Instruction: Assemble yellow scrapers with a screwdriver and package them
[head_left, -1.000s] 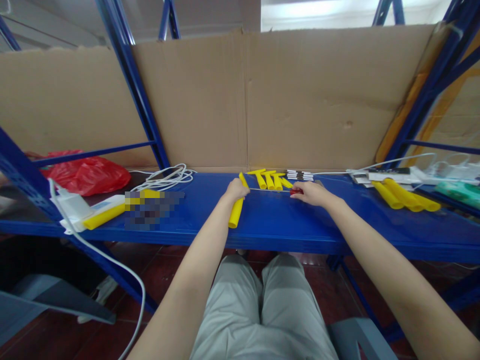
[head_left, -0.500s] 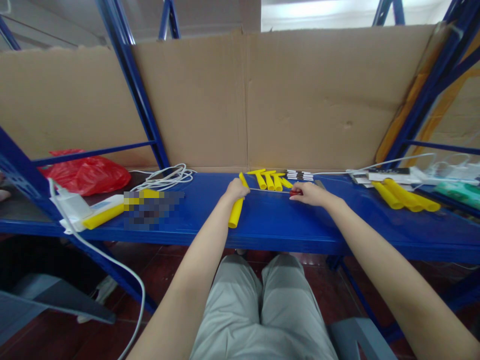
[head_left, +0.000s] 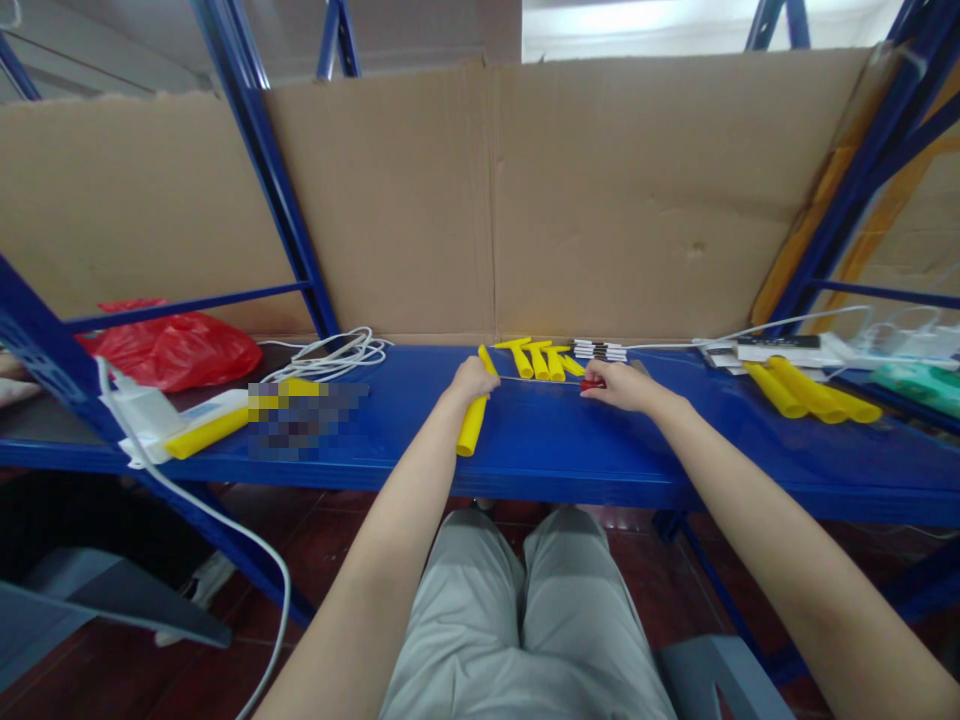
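Hands [head_left: 472, 380] grip a smooth yellow cylinder [head_left: 471, 428] and a red piece [head_left: 590, 384].

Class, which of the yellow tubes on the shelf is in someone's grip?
The yellow tube in the person's left hand: it alone is gripped. The three tubes at far right, the tube at far left and the yellow pieces at the back lie unheld.

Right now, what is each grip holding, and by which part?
Left grip: a yellow tube-like piece, held beyond its free near end. Right grip: a thin-shafted tool, by its red handle.
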